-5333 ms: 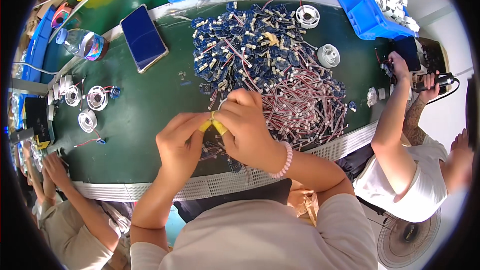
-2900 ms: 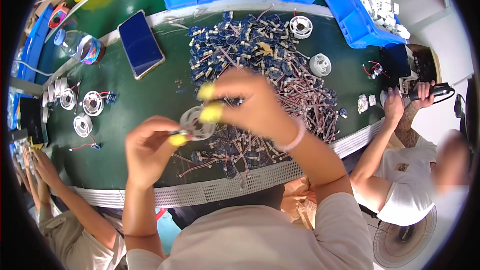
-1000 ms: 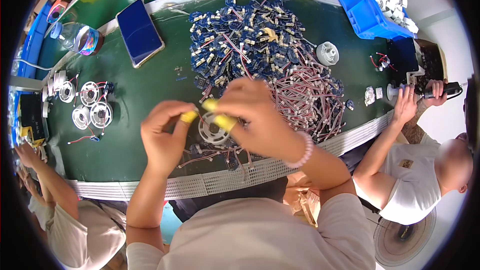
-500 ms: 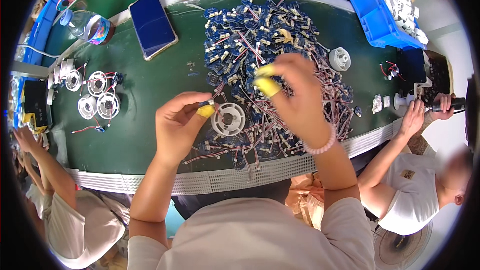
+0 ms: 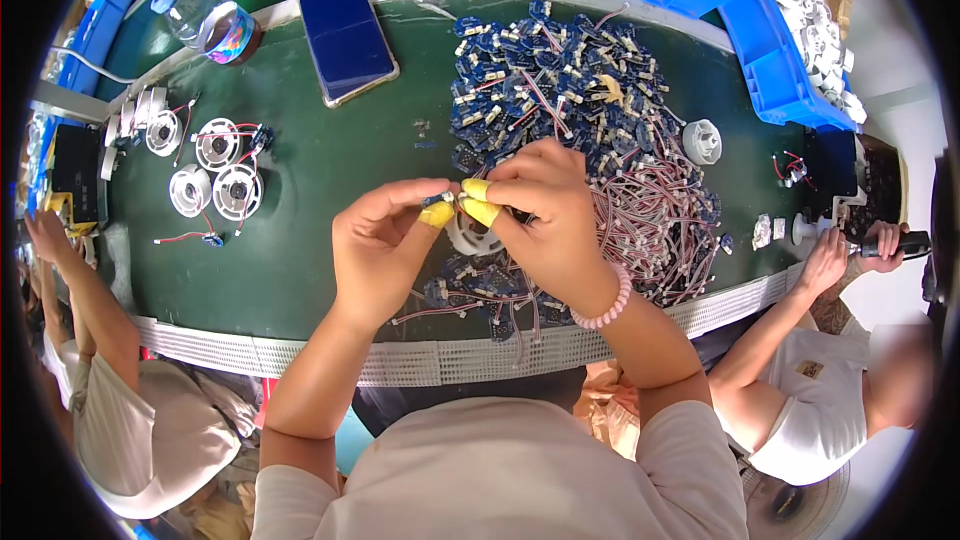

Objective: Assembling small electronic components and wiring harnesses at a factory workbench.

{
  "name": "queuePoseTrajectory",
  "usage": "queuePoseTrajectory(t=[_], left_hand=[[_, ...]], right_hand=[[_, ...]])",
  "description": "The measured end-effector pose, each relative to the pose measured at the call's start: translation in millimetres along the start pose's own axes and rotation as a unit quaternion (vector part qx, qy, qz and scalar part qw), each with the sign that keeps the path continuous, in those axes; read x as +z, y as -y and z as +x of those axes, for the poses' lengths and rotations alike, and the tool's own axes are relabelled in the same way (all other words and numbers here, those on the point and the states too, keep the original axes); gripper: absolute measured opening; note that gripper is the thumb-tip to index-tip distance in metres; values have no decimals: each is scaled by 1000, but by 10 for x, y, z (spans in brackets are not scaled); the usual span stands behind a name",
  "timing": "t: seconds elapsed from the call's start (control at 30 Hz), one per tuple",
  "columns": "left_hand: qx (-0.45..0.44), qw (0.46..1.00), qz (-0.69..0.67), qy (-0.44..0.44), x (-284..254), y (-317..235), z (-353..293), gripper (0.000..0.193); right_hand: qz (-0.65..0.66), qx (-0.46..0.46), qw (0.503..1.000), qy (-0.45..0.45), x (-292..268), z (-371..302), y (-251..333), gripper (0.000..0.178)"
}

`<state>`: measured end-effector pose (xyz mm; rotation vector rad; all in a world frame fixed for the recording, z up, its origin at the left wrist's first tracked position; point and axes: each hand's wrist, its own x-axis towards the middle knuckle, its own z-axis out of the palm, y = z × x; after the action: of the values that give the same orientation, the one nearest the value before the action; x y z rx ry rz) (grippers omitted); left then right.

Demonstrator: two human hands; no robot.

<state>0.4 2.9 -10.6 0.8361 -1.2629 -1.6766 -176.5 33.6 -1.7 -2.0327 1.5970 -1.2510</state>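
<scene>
My left hand (image 5: pixel 385 245) pinches a small blue circuit board (image 5: pixel 436 201) between thumb and forefinger, with yellow tape on the thumb. Right beside it, the yellow-wrapped fingertips of my right hand (image 5: pixel 545 220) are pressed together at the board's edge; what lies between them is hidden. Below the fingertips is a white round plastic housing (image 5: pixel 470 242), partly covered by my right hand. A heap of blue circuit boards (image 5: pixel 540 70) spreads beyond my hands, with red, white and black wire leads (image 5: pixel 650 210) to the right.
Several white round housings with wires (image 5: pixel 238 192) lie at left. Behind them are a plastic bottle (image 5: pixel 215 25) and a dark-screened tablet (image 5: pixel 347 37). Blue bins (image 5: pixel 775 70) line the back. A white cup-shaped part (image 5: pixel 702 142) is right of the heap. Co-workers sit on both sides.
My right hand has come down and left from over the heap to meet my left hand at the board. The whole view has shifted slightly.
</scene>
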Motion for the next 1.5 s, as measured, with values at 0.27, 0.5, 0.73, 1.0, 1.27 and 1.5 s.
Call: queuePoseTrajectory(t=[0.27, 0.5, 0.73, 1.0, 1.27, 1.5], left_hand=[[13, 999, 14, -27, -26, 24, 10, 27], [-20, 998, -54, 4, -19, 21, 46, 18], [2, 998, -57, 9, -74, -10, 30, 16], [61, 994, 90, 18, 1, -39, -49, 18], [51, 997, 55, -16, -13, -5, -3, 20], [46, 998, 50, -6, -41, 19, 8, 18]], right_hand=[[5, -4, 1000, 27, 24, 22, 33, 15], [-61, -107, 991, -50, 75, -10, 22, 18], [-7, -80, 997, -3, 77, -57, 45, 22], [187, 90, 978, -24, 109, -35, 43, 15], [212, 81, 974, 0, 105, -95, 20, 18], [153, 58, 986, 16, 84, -61, 54, 17]])
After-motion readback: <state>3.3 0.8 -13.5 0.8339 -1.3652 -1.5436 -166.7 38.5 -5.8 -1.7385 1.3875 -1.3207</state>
